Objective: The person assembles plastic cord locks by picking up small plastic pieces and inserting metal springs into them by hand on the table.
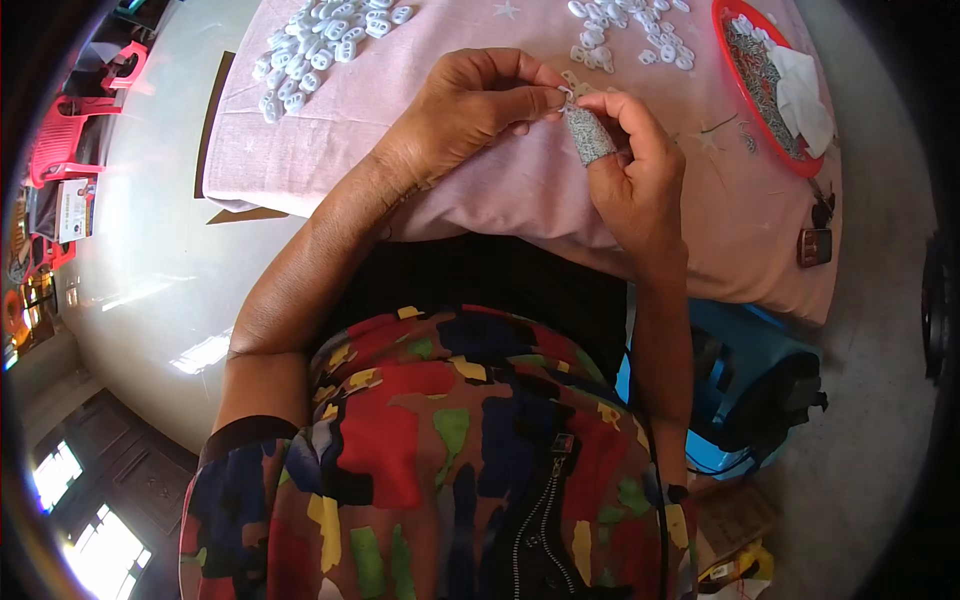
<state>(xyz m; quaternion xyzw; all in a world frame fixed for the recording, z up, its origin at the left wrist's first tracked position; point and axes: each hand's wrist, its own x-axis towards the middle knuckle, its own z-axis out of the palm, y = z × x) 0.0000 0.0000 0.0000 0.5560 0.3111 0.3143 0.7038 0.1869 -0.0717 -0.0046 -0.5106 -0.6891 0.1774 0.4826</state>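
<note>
Over the pink cloth-covered table, my left hand pinches a small white piece between thumb and forefinger. It is too small and too covered by the fingertips for its kind to be told. My right hand meets it from the other side, its forefinger and thumb closed at the same spot. A grey speckled cover wraps the right thumb. Beyond my left hand lies a heap of white oval plastic pieces with holes. A looser group of similar white pieces is spread farther right.
At the far right a red tray holds many small metal parts and a crumpled white cloth. Near the table's right edge lies a dark red phone-like object. A blue machine stands below; pink chairs are at left.
</note>
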